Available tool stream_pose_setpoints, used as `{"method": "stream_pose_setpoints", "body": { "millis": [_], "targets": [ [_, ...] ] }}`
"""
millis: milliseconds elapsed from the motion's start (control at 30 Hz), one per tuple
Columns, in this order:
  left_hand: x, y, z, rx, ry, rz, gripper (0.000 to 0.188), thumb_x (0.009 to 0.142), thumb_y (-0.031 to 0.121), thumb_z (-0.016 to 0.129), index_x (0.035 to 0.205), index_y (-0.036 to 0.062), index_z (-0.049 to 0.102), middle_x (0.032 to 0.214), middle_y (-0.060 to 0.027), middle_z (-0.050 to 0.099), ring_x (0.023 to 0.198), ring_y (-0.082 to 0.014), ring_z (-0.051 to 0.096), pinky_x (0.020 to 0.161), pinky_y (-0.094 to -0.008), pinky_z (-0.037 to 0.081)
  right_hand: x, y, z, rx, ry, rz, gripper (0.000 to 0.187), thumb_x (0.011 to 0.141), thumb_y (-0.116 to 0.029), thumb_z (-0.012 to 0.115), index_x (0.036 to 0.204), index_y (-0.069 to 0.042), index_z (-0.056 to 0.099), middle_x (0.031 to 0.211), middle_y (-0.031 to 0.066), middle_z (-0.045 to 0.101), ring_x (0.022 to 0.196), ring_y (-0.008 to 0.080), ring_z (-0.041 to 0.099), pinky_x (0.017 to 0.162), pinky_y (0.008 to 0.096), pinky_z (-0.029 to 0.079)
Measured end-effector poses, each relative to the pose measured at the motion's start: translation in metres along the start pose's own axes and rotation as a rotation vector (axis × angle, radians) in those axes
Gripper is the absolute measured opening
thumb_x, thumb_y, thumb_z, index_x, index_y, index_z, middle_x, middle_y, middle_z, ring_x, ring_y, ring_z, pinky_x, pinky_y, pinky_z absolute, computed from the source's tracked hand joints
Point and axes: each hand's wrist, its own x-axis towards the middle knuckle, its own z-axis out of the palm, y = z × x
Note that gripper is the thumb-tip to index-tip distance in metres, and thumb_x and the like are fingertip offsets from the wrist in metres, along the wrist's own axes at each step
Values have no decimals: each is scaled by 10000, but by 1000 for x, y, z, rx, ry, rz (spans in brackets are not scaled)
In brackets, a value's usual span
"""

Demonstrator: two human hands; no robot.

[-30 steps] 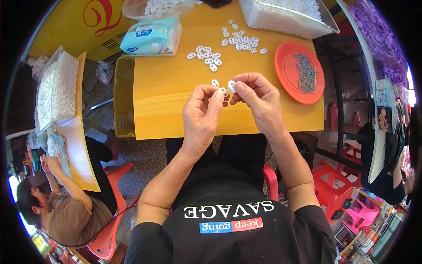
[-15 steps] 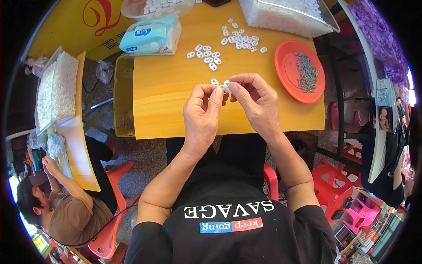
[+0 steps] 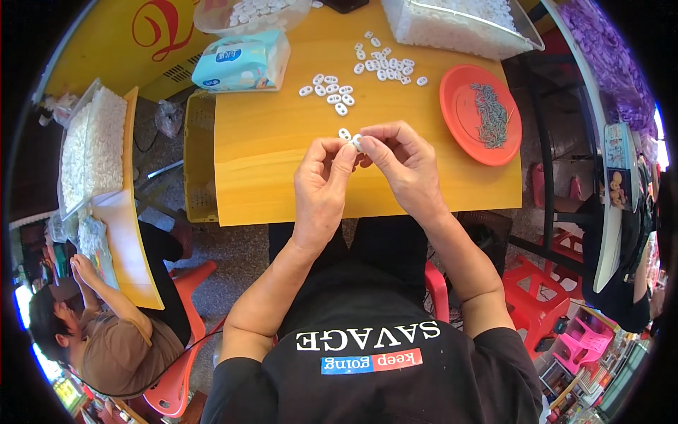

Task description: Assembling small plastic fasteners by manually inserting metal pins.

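Small white piece [image 3: 357,140] pinched between left hand [image 3: 321,187] and right hand [image 3: 406,169]: mostly covered by fingertips, shape unresolved. Clear bin of white parts [image 3: 459,25], upper right: cut by top edge. Bowl of white parts [image 3: 247,14], upper centre: likewise cut. Grey items on orange plate [image 3: 462,116]: too small to identify.

The smooth yellow-orange wooden tabletop [image 3: 282,152] carries scattered small white oval plastic pieces [image 3: 332,90], and one such white piece [image 3: 357,140] shows between the fingertips. The round plastic plate [image 3: 466,116] is bright orange-red, with a heap of grey metal bits [image 3: 489,114] on it. The soft wipes packet [image 3: 244,60] is pale turquoise and white. The clear plastic tub [image 3: 459,25] is filled with white. The black cotton shirt [image 3: 374,367] bears white letters and a blue-and-red strip. The moulded plastic stool [image 3: 537,297] is red.
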Motion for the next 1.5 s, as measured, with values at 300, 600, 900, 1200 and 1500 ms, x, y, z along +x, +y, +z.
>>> {"method": "stream_pose_setpoints", "body": {
  "millis": [300,600,900,1200,1500],
  "targets": [
    [5,1,-15,138,-205,276,368,1040,334,459,1201,34,599,1267,-108,484,987,-109,516,780,-239,464,-1,-12,5,303,-131,205,451,952,-110,628,1340,16,437,984,100,658,825,135,627,731,269,528],
    [5,4,-11,48,-312,442,317,1015,303,503,1086,12,608,1107,-120,597,1123,-254,542,951,-347,434,-11,-17,11,469,-187,273,666,924,-63,642,1488,-65,288,1167,103,573,1044,159,605,882,299,519],
    [-4,11,-26,-56,-281,262,194,1017,131,484,1104,6,604,1101,-107,605,1144,-234,538,965,-329,436,-7,-17,22,373,-208,320,636,936,-86,638,1477,-40,308,1095,85,612,937,134,618,811,288,520],
    [26,40,-150,590,510,278,275,989,108,566,1242,3,583,1061,-58,623,960,-126,612,872,-256,501,33,10,-30,-831,18,-270,146,869,-65,669,1006,-19,691,951,127,653,735,255,639,651,336,518],
    [19,30,-174,813,549,362,393,973,103,566,1346,12,484,1325,-127,505,1220,-229,499,1049,-366,400,92,16,-83,-1581,223,-508,91,828,-127,689,903,-91,725,942,72,655,868,284,616,743,375,518]
  ]
}}
